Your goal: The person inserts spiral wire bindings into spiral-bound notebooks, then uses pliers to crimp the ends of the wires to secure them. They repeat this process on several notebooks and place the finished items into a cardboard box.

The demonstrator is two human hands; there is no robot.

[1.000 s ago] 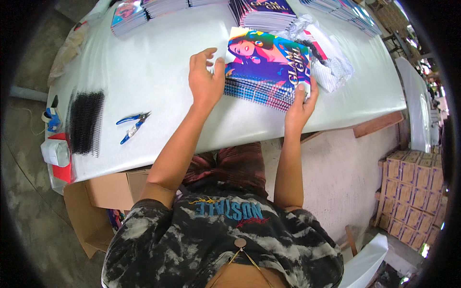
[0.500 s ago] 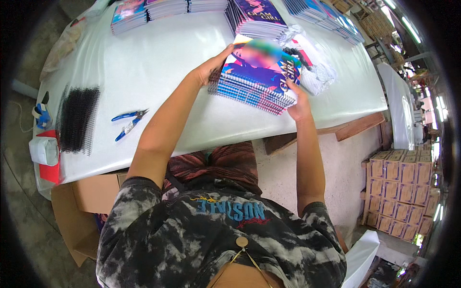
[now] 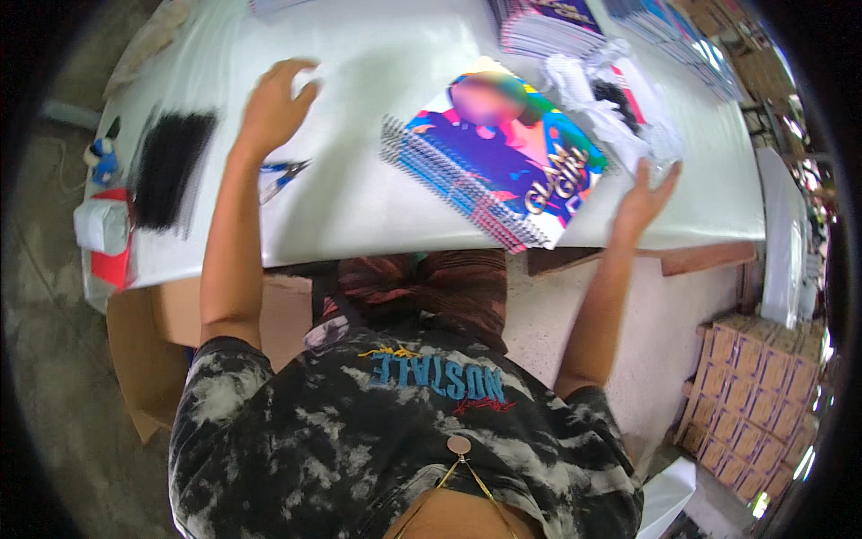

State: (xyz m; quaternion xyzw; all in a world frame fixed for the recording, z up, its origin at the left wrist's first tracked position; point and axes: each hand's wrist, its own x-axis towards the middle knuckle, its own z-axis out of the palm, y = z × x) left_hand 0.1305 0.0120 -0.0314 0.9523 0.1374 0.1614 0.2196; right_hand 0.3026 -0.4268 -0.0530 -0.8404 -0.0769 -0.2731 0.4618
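Currently, both of the person's 2 hands are free of the notebooks: the left hand (image 3: 277, 108) is raised over the table (image 3: 350, 225) with the thumb apart from the curled fingers and nothing visible in its grasp, and the right hand (image 3: 645, 202) is spread and looks unladen beside the crumpled wrapping (image 3: 579, 103), though blur hides whether the fingertips touch it. Between them, the pile of spiral notebooks (image 3: 503, 166) lies cover up and askew on the table, its coils (image 3: 458, 193) toward the near left side and its nearest corner close to the front edge. For good handling, the pile probably wants both palms on opposite sides, pressing evenly until the covers line up, with the coils kept from hooking into each other. Lifting by the paper sides rather than by the coils should spare the wire from bending. It also seems wise to push that near corner farther in from the edge before letting go. Keeping the blue-handled cutters (image 3: 280, 180), partly behind the left forearm, and the bundle of black coils (image 3: 175, 171) at far left well apart from the pile should help avoid snags and scratched covers.
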